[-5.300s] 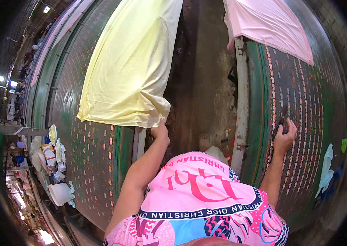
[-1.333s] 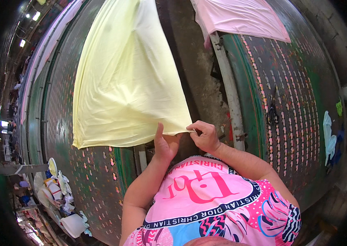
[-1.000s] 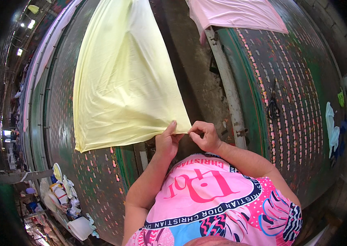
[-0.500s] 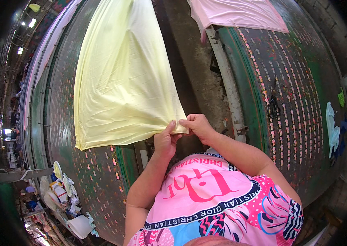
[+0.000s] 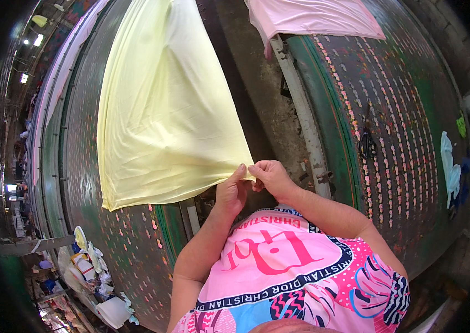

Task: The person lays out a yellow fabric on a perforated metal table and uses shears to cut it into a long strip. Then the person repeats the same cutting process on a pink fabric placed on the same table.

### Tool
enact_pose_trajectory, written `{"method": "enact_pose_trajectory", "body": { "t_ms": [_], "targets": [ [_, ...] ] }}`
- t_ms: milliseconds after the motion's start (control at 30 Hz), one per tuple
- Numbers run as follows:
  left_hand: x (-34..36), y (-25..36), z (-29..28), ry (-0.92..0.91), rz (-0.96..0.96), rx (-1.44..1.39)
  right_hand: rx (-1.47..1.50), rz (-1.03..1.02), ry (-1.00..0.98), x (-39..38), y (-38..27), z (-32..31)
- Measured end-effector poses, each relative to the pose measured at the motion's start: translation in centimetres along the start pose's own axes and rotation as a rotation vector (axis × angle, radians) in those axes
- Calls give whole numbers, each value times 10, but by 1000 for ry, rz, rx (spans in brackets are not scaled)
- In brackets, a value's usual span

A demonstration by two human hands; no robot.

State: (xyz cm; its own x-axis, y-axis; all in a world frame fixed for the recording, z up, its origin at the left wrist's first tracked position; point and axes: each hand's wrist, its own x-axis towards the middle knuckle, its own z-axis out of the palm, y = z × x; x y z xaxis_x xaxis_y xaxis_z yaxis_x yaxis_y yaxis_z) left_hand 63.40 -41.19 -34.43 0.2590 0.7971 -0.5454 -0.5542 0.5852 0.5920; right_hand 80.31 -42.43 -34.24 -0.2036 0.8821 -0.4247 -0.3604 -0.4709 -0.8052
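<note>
A pale yellow cloth lies lengthwise over the left printing table, its near right corner pulled out toward the gap between tables. My left hand grips the near edge, thumb on top. Just right of it, my right hand pinches the same corner, close to my left thumb. Both hands' fingertips are partly hidden by the cloth and each other. Black scissors lie on the right table, away from my hands.
A pink cloth drapes over the far end of the right table. A grey metal rail borders the floor gap. Scraps and containers crowd the lower left. A light-blue bag hangs at the right edge.
My right hand has left the scissors for the yellow cloth's corner. My left hand has moved right along with that corner. Lately both hands have drawn closer together, shifting slightly right.
</note>
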Motion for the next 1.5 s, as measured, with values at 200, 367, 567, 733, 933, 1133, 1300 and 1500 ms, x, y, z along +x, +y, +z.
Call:
{"method": "enact_pose_trajectory", "body": {
  "t_ms": [200,367,567,733,933,1133,1300,1500],
  "targets": [
    [-1,11,13,156,87,134,-494,-539,229,-12,-20,-33],
    [-7,26,18,142,39,119,-1280,-927,885,-49,-89,-159],
    [-4,28,18,80,30,130,-1685,-192,1278,-100,-78,-262],
    [-4,28,24,61,51,173,-1402,-100,1173,-87,-82,-270],
    [-14,24,15,30,-16,108,-1158,-105,1011,-84,-90,-278],
    [-14,19,6,34,-36,108,-417,-467,859,-93,-78,-208],
    [-16,27,19,-45,-16,80,-357,-524,492,-125,-67,-108],
    [-11,26,20,-124,35,94,235,-203,11,-153,4,-42]
  ]
}}
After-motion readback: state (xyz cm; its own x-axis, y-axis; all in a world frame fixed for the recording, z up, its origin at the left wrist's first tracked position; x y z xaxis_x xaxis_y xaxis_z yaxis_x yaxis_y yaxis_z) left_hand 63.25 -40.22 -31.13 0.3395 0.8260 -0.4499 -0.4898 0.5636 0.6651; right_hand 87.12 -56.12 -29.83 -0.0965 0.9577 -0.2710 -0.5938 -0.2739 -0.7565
